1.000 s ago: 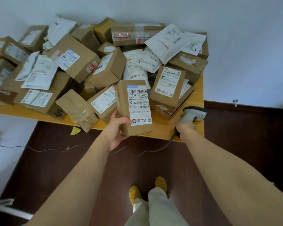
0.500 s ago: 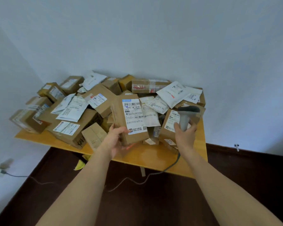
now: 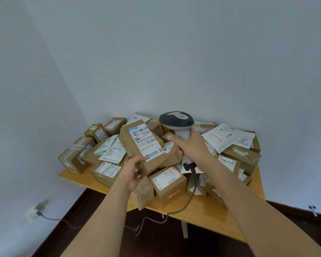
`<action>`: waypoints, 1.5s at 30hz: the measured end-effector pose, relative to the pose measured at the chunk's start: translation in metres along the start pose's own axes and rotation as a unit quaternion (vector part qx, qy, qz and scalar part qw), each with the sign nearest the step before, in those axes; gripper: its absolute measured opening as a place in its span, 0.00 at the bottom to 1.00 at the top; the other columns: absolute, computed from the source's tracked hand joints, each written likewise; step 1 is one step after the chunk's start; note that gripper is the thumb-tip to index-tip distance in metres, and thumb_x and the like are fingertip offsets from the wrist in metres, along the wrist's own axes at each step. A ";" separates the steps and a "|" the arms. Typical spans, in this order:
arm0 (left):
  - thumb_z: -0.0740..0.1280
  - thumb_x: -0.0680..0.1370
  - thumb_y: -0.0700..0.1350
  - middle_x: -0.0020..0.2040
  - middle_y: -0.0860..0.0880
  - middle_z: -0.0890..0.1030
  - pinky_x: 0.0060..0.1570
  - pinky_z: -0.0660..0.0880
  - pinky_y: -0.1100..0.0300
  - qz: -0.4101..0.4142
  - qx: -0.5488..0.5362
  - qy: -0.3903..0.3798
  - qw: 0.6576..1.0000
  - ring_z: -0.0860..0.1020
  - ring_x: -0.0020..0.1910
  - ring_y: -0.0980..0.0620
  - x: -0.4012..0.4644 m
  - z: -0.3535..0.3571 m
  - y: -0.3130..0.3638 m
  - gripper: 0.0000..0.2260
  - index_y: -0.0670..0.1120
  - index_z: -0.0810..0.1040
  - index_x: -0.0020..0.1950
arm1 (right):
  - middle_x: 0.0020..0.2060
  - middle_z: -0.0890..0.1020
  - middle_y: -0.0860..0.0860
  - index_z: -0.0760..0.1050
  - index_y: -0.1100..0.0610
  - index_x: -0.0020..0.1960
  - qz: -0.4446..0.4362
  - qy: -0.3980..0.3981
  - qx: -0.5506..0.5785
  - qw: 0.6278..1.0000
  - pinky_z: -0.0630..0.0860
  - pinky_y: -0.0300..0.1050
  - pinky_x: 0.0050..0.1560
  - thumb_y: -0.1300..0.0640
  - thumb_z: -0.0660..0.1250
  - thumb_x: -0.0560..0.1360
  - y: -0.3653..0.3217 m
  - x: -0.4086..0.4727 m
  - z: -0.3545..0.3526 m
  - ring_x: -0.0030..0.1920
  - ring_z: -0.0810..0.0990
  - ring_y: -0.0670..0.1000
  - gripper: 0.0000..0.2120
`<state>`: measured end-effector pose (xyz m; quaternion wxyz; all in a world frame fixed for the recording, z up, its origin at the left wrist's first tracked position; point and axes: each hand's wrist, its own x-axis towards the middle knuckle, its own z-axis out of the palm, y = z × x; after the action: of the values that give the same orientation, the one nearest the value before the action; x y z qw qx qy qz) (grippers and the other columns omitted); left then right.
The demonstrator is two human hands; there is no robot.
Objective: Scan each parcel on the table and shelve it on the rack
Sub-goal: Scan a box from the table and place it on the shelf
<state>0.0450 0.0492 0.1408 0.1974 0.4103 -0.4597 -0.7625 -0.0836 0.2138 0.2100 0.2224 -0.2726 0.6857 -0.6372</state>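
At frame centre, the left hand (image 3: 131,172) pinches the lower corner of a tilted parcel (image 3: 142,147); the right hand (image 3: 190,147) grips the scanner (image 3: 182,130) beside its label. This corner hold may slip. The cable (image 3: 190,193) could snag the piled boxes (image 3: 168,184); the table edge (image 3: 202,216) at lower right is bare.

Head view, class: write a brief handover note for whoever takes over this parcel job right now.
Left hand grips a labelled parcel above the pile, label facing the camera.
Right hand holds the scanner, raised beside that label.
Many parcels remain heaped on the table.
Done: one parcel picked up, scanner lifted.
Left: scan this parcel, shelve it, then work through the pile. The rack is out of view.
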 end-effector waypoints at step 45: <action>0.60 0.59 0.34 0.46 0.47 0.82 0.56 0.70 0.49 -0.109 -0.136 0.041 0.984 0.74 0.45 0.47 0.033 -0.052 -0.048 0.23 0.47 0.76 0.52 | 0.23 0.73 0.47 0.75 0.57 0.42 0.118 -0.127 -0.125 0.977 0.71 0.37 0.24 0.56 0.71 0.76 -0.043 -0.037 0.030 0.21 0.69 0.43 0.08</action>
<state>0.0719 0.0228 0.0723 0.1856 0.4579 -0.2953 -0.8177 -0.0326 0.2142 0.2490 0.3457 -0.2943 0.7531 -0.4761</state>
